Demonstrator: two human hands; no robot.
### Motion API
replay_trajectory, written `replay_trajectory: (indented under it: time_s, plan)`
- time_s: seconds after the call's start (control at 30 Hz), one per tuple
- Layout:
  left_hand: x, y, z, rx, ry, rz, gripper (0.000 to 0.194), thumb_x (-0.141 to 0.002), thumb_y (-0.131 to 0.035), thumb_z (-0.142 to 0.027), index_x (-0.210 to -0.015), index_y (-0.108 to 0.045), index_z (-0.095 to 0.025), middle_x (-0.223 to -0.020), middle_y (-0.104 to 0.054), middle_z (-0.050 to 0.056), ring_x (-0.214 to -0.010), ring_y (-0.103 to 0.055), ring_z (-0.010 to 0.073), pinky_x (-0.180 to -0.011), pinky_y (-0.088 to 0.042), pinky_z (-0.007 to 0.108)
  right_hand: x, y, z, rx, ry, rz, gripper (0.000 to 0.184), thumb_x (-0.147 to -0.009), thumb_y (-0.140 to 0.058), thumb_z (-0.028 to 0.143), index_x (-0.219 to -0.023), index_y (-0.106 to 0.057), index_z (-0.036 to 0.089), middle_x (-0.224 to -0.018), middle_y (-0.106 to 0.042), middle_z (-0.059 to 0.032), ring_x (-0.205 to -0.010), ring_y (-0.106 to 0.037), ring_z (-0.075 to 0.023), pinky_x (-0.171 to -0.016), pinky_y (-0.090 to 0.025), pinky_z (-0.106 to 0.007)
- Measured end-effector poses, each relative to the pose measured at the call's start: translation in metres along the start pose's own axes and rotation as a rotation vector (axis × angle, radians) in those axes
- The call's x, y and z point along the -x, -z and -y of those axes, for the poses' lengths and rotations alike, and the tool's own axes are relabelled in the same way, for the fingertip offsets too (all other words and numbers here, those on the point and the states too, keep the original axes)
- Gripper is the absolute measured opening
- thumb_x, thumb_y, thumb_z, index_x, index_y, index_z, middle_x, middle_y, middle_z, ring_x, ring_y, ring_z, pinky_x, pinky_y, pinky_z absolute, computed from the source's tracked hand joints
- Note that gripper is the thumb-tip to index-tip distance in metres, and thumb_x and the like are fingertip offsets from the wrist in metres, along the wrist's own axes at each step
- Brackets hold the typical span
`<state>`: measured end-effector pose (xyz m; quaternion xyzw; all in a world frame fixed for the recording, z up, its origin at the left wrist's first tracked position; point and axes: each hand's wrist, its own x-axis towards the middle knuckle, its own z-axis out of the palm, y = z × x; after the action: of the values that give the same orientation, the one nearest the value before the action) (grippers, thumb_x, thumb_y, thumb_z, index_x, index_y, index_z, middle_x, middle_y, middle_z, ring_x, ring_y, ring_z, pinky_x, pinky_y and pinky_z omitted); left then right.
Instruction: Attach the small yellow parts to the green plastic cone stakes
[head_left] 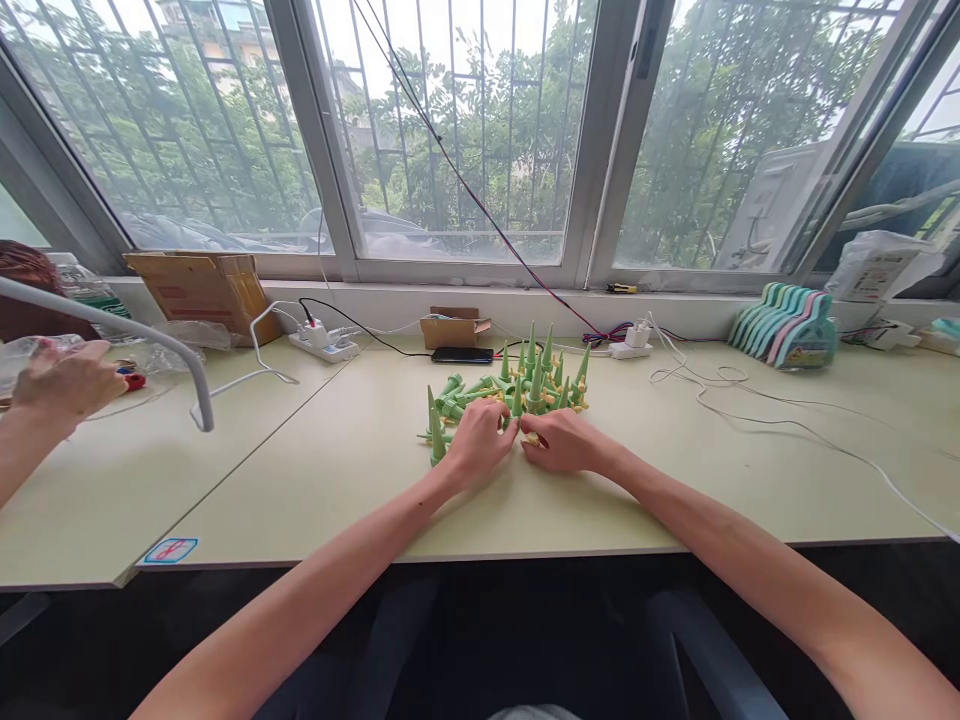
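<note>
My left hand (481,440) is closed, its finger and thumb pinched round the lower part of a green cone-shaped plastic spike (517,398) that points up. Close beside it, my right hand (561,440) is closed too, its fingertips at the spike's base. A bit of a small yellow plastic piece (533,438) shows between its finger and thumb. Behind both hands several more green spikes (536,385) stand upright, some with yellow parts. Others (454,395) lie on their sides to the left. Two spikes (436,440) stand left of my left hand. My fingers partly hide the held parts.
A black phone (463,355) lies behind the spikes, before a small cardboard box (454,328). Power strips (324,343) and loose white cables (720,380) lie on the table (300,500). Pastel hangers (787,328) stand right. Another person's hand (64,380) is at far left, near a white tube frame (199,385).
</note>
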<state>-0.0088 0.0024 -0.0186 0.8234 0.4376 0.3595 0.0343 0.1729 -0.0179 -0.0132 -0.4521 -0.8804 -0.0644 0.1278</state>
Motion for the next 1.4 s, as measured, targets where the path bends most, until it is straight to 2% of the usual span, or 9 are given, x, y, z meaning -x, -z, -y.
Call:
replay_trajectory:
  time_s: [0.13,0.23,0.37,0.57,0.83,1.17,1.4]
  plan:
    - [-0.001,0.002,-0.002,0.024,-0.007,-0.052,0.016,-0.084,-0.056,-0.024,-0.069,-0.06,-0.019,-0.065,-0.058,0.003,-0.071,-0.056,0.0196,-0.069,-0.044,0.033,-0.001,0.0,-0.001,0.04,-0.041,0.044,0.018,-0.087,-0.052,0.027,-0.101,-0.059,0.019,-0.073,-0.069,-0.0042,-0.062,-0.061,-0.0187,-0.057,-0.028,-0.025]
    - [-0.001,0.005,-0.005,0.059,0.041,-0.064,0.017,-0.085,-0.056,-0.028,-0.072,-0.062,-0.018,-0.058,-0.056,0.001,-0.06,-0.053,0.017,-0.063,-0.041,0.031,0.0,-0.001,-0.002,0.014,-0.035,0.058,0.017,-0.087,-0.051,0.023,-0.1,-0.059,0.018,-0.073,-0.069,-0.0045,-0.063,-0.062,-0.0184,-0.058,-0.03,-0.025]
    - [0.0,0.007,-0.008,0.127,0.097,-0.057,0.019,-0.086,-0.055,-0.032,-0.076,-0.063,-0.018,-0.049,-0.05,-0.003,-0.046,-0.044,0.013,-0.056,-0.037,0.028,0.0,-0.003,-0.004,-0.045,-0.003,0.055,0.018,-0.087,-0.048,0.017,-0.101,-0.059,0.018,-0.075,-0.069,-0.0043,-0.064,-0.061,-0.0168,-0.059,-0.032,-0.024]
    - [0.001,0.007,-0.006,0.134,0.084,-0.078,0.02,-0.088,-0.053,-0.035,-0.085,-0.065,-0.019,-0.045,-0.048,-0.005,-0.042,-0.043,0.0125,-0.054,-0.036,0.027,-0.001,-0.005,-0.005,-0.101,0.022,0.029,0.019,-0.087,-0.046,0.016,-0.102,-0.058,0.017,-0.073,-0.066,-0.0033,-0.062,-0.058,-0.0153,-0.058,-0.031,-0.024]
    - [0.002,0.01,-0.008,0.164,0.063,-0.075,0.023,-0.091,-0.05,-0.04,-0.096,-0.063,-0.022,-0.055,-0.061,-0.003,-0.046,-0.051,0.0135,-0.058,-0.04,0.026,-0.002,-0.006,-0.004,-0.165,0.029,0.005,0.027,-0.087,-0.044,0.017,-0.112,-0.055,0.016,-0.072,-0.064,-0.0017,-0.058,-0.052,-0.0136,-0.057,-0.029,-0.024]
    - [0.001,0.017,-0.013,0.299,0.089,-0.07,0.033,-0.095,-0.042,-0.046,-0.087,-0.064,-0.022,-0.046,-0.054,-0.005,-0.042,-0.048,0.0122,-0.055,-0.039,0.025,-0.002,-0.011,-0.004,-0.214,0.071,-0.084,0.018,-0.089,-0.045,0.018,-0.101,-0.059,0.017,-0.068,-0.058,0.001,-0.058,-0.046,-0.0112,-0.058,-0.029,-0.023]
    - [-0.001,0.016,-0.012,0.342,0.111,-0.091,0.029,-0.092,-0.047,-0.044,-0.078,-0.061,-0.022,-0.044,-0.047,-0.006,-0.041,-0.043,0.0112,-0.053,-0.037,0.025,-0.002,-0.009,-0.001,-0.209,0.09,-0.073,0.019,-0.089,-0.045,0.017,-0.101,-0.06,0.017,-0.068,-0.058,0.0013,-0.057,-0.045,-0.0104,-0.058,-0.029,-0.022]
